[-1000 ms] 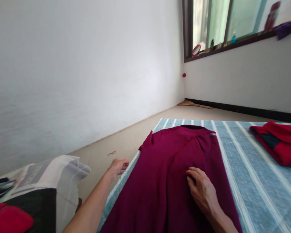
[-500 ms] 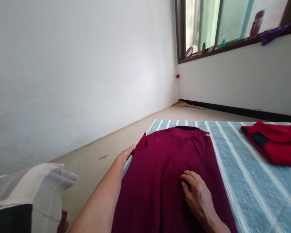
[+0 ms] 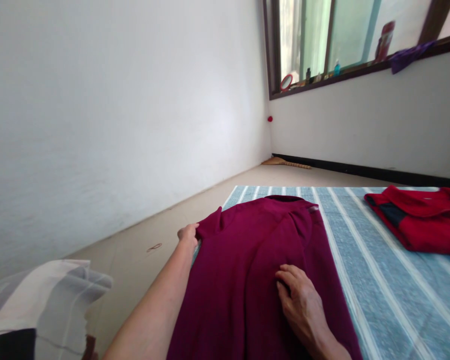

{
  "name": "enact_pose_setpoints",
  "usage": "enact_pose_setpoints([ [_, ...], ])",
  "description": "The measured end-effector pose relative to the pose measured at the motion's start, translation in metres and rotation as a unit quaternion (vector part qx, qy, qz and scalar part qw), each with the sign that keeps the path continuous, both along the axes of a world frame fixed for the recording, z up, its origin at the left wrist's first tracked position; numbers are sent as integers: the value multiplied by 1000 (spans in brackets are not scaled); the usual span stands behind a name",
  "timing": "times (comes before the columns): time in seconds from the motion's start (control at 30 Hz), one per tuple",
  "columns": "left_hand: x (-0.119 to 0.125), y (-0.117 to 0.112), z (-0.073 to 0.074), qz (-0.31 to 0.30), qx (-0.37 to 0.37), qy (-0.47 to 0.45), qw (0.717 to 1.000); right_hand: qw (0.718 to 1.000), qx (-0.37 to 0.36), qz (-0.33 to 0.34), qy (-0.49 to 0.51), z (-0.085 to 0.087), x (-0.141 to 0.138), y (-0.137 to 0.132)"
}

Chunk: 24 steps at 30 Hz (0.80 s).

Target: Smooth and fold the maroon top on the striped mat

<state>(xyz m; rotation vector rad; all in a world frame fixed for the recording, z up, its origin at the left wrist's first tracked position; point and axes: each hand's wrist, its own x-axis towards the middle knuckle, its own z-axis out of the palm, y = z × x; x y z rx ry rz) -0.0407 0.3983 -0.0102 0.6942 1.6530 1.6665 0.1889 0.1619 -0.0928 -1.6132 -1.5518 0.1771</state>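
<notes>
White walls (image 3: 135, 100) stand behind a blue, white-striped cloth surface (image 3: 382, 280), and across it lies a smooth plum-coloured fabric top (image 3: 228, 280), collar (image 3: 285, 198) at the far end, a long fold running down it. Left hand (image 3: 188, 234) grips the sleeve (image 3: 210, 223) at the edge; right hand (image 3: 302, 300) rests on the body, loosely curled. Its lower end's cut off, and I can't see the left grip fully.

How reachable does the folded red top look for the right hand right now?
Probably yes: between the right hand and the folded red top lie only part of the purple top and the striped cloth, nothing standing up, though a stretch seems likely.
</notes>
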Motion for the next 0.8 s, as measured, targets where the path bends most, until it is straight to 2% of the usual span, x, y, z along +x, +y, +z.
enact_pose_setpoints([
  [0.07, 5, 1, 12, -28, 40, 79, 996, 1000, -1, 0, 0, 1, 0, 0],
  [0.13, 15, -2, 26, -67, 93, 170, 979, 1000, -3, -1, 0, 2, -1, 0],
  [0.2, 32, -14, 38, -131, 156, 262, 943, 1000, -4, -2, 0, 3, -1, 0],
  [0.27, 54, -35, 43, -231, 215, 348, 883, 1000, -6, -2, 0, 4, -1, 0],
  [0.37, 86, -77, 34, -377, 261, 438, 774, 1000, -7, -1, 3, 6, -1, -1],
  [0.4, 93, -92, 28, -426, 269, 476, 721, 1000, -7, -1, 4, 7, 0, -1],
  [0.43, 97, -105, 23, -480, 284, 568, 605, 1000, -7, -1, 6, 7, 0, 0],
  [0.47, 98, -116, 18, -504, 291, 628, 517, 1000, -8, 1, 8, 7, 0, 0],
  [0.5, 95, -125, 13, -511, 287, 665, 464, 1000, -9, 2, 10, 8, 0, 0],
  [0.53, 90, -133, 10, -508, 278, 689, 435, 1000, -11, 4, 12, 8, 0, 0],
  [0.57, 81, -139, 7, -498, 265, 703, 433, 1000, -13, 7, 13, 8, 0, 0],
  [0.63, 58, -146, 4, -466, 241, 720, 453, 1000, -18, 8, 13, 9, 0, 0],
  [0.73, 13, -154, -1, -397, 222, 739, 498, 1000, -26, 7, 15, 10, 0, 0],
  [0.8, -19, -161, -7, -347, 217, 737, 538, 999, -28, 9, 21, 8, 0, 0],
])
